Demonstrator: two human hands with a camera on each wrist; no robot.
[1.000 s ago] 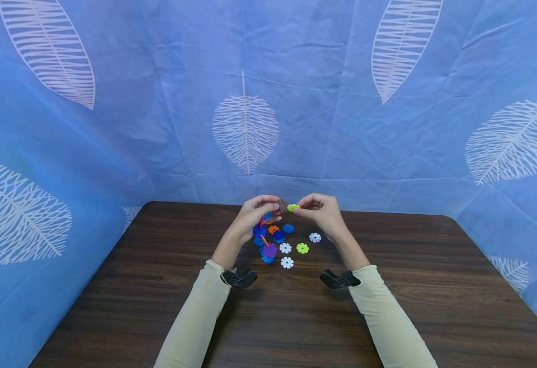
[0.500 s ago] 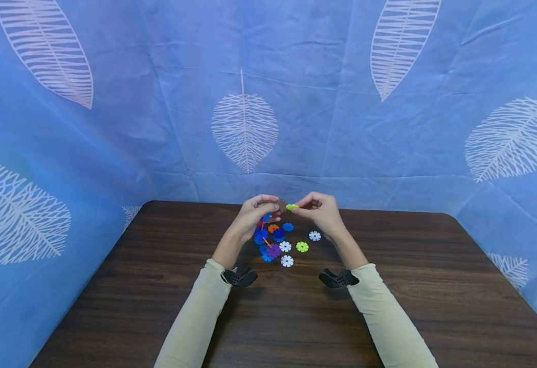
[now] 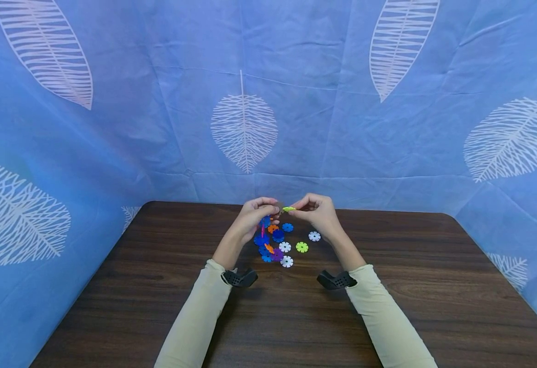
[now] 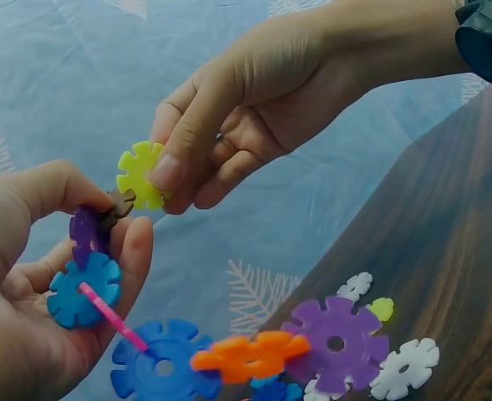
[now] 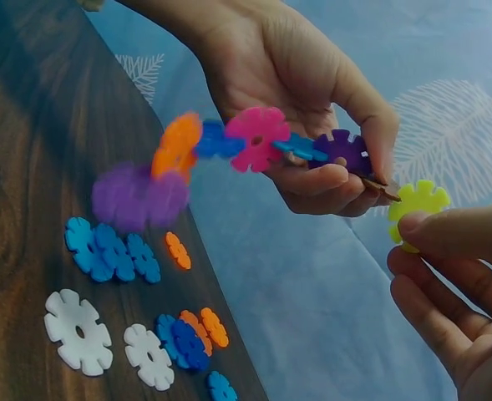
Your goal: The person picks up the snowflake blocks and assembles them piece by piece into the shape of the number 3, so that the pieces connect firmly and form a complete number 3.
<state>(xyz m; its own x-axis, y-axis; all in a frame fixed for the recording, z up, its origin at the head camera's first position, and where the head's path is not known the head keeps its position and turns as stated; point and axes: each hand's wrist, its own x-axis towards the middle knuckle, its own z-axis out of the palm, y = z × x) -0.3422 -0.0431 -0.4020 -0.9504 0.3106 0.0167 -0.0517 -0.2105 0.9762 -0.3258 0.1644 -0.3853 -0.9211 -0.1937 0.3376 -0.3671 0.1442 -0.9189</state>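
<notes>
My left hand pinches a brown notched disc at one end of a linked chain. From it hang a purple disc, a light blue one, a pink one, a blue one, an orange one and a second purple one. My right hand pinches a yellow-green disc between thumb and fingers, its edge against the brown disc. Whether the two discs' slots are engaged I cannot tell.
Loose discs lie on the dark wooden table below the hands: several blue ones, several white ones, orange ones and a yellow-green one. A blue leaf-patterned cloth hangs behind the table.
The right hand has shifted slightly left with the yellow-green disc, closer to the left hand. The low end of the hanging chain has swung to the right.
</notes>
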